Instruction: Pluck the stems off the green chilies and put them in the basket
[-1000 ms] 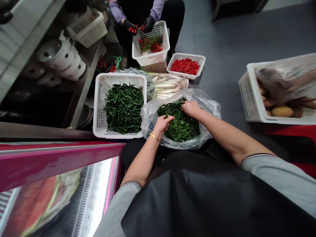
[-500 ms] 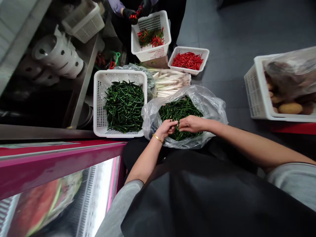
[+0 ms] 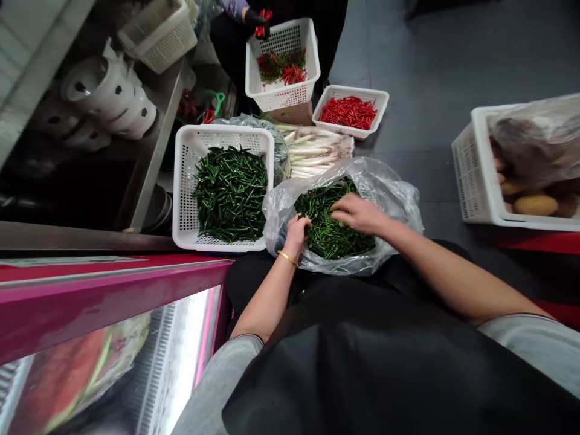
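Green chilies (image 3: 328, 238) lying heaped in a clear plastic bag (image 3: 394, 205)
Slender, glossy and dark, they are lying tangled together, with the bag's crumpled rim standing open around them.
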`<action>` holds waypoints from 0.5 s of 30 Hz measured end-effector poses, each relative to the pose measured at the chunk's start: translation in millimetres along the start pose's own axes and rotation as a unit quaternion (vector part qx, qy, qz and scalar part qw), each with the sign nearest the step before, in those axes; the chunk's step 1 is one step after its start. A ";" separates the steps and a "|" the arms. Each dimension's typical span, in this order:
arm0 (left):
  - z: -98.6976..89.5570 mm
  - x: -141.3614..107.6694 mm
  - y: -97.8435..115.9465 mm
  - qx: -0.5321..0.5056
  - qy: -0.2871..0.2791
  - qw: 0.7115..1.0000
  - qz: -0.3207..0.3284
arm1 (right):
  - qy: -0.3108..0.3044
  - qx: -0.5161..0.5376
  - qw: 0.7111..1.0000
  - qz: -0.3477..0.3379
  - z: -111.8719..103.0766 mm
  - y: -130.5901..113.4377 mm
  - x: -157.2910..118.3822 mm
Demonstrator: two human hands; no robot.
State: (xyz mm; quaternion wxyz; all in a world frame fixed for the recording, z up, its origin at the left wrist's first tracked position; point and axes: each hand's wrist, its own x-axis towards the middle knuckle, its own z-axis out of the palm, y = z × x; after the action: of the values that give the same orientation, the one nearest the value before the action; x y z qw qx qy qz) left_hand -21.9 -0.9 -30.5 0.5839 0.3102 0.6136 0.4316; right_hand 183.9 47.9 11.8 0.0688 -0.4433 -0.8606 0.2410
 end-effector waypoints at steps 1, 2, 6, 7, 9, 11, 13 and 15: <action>-6.2 0.7 3.5 0.029 -0.011 0.999 0.024 | 0.075 -0.052 0.994 0.062 -12.5 11.8 1.7; -12.6 1.2 7.4 0.055 -0.021 0.997 0.047 | 0.130 -0.103 0.979 0.118 -24.0 24.5 4.1; -32.9 0.9 20.9 0.072 -0.002 0.993 0.092 | 0.064 -0.167 0.946 0.270 -43.3 66.8 16.0; -35.4 0.7 22.7 0.065 0.015 0.993 0.093 | 0.006 -0.144 0.948 0.285 -43.3 70.3 18.6; -37.8 0.8 24.0 0.055 0.040 0.994 0.085 | -0.052 -0.075 0.954 0.285 -46.4 63.5 21.6; -38.0 2.2 23.4 0.044 0.052 0.994 0.082 | -0.009 -0.001 0.966 0.260 -59.6 39.4 21.1; -37.5 5.1 22.2 0.032 0.064 0.994 0.088 | 0.064 0.075 0.973 0.209 -81.7 7.2 18.8; -37.4 8.4 21.2 0.020 0.082 0.992 0.097 | 0.121 0.129 0.975 0.134 -103.8 -18.8 17.9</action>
State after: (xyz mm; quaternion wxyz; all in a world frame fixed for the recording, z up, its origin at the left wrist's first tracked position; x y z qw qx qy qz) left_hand -62.4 9.4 -17.4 0.4806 0.3436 0.6351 0.4977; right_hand 194.0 89.7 109.9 0.1963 -0.5677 -0.7405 0.3015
